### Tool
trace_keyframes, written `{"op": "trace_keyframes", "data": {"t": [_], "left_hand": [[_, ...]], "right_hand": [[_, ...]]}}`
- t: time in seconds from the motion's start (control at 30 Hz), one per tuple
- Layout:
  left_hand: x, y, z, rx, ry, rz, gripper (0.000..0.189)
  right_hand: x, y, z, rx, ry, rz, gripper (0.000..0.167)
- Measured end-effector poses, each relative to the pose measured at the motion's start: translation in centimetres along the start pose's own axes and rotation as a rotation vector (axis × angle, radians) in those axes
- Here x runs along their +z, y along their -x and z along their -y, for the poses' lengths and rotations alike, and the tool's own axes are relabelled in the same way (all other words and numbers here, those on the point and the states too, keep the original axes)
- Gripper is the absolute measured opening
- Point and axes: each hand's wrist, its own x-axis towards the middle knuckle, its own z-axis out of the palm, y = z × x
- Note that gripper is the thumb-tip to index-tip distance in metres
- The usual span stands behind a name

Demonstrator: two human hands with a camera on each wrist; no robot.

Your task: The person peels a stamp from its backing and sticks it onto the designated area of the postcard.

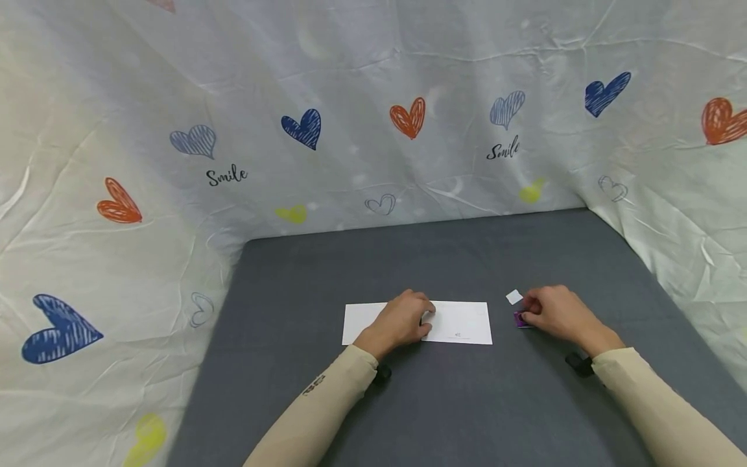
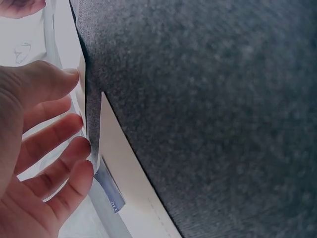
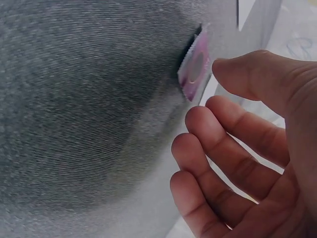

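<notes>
Head view: the left hand point(image 1: 399, 321) lies over the white paper point(image 1: 461, 318) on the grey worktop point(image 1: 455, 402), its grip loosely parted at thumb and forefinger. The right hand point(image 1: 561, 316) is at the purple packet point(image 1: 519, 320), with a white square point(image 1: 514, 297) just beyond; contact with the packet is unclear.

Left wrist view: the left thumb is at a paper edge, the fingers spread; a pale strip point(image 2: 131, 173) bearing a bluish label point(image 2: 111, 188) lies nearby.

Right wrist view: the right grip is spread, thumb apart from fingers, the packet just past the thumb tip.
</notes>
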Motion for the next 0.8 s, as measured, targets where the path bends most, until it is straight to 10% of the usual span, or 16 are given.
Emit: {"op": "trace_keyframes", "data": {"t": [0.8], "left_hand": [[0.7,0.2,0.1,-0.008,-0.047,-0.028,0.028]], "right_hand": [[1.4,0.0,-0.4,0.029,0.007,-0.012,0.015]]}}
